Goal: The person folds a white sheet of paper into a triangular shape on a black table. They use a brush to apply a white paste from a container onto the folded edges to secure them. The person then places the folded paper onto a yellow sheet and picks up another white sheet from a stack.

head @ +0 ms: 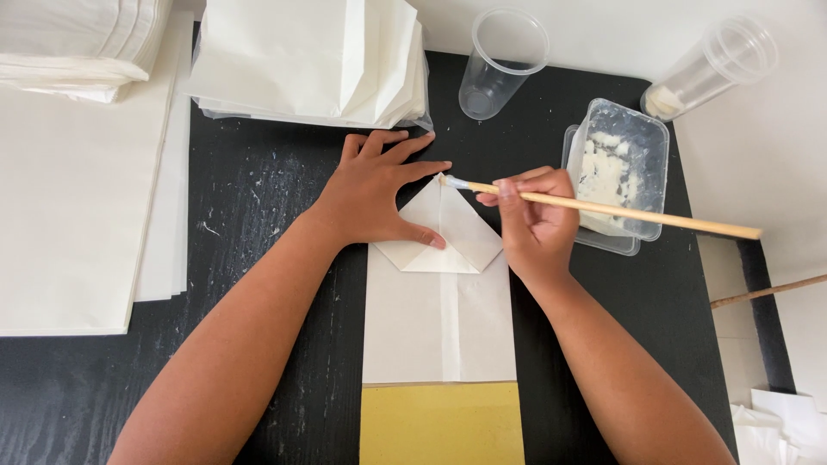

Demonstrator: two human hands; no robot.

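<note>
Paper bag [439,319] lies flat on the black table [258,224], its folded triangular flap under your left hand [375,194], fingers spread wide. Your right hand [534,215] grips the brush [603,207]; keep paste thin along the flap edge, beside the paste tub [620,172].

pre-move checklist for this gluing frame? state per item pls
1. Left hand flat on the folded paper bag, pinning the triangular flap: ok.
2. Right hand grips the wooden brush: ok.
3. Brush tip at the flap's top point: ok.
4. Paste on the bristles: cannot tell.
5. Paste tub beside the right hand, white paste left in it: ok.
6. Flap edges square with the bag: cannot tell, hand covers part.
</note>
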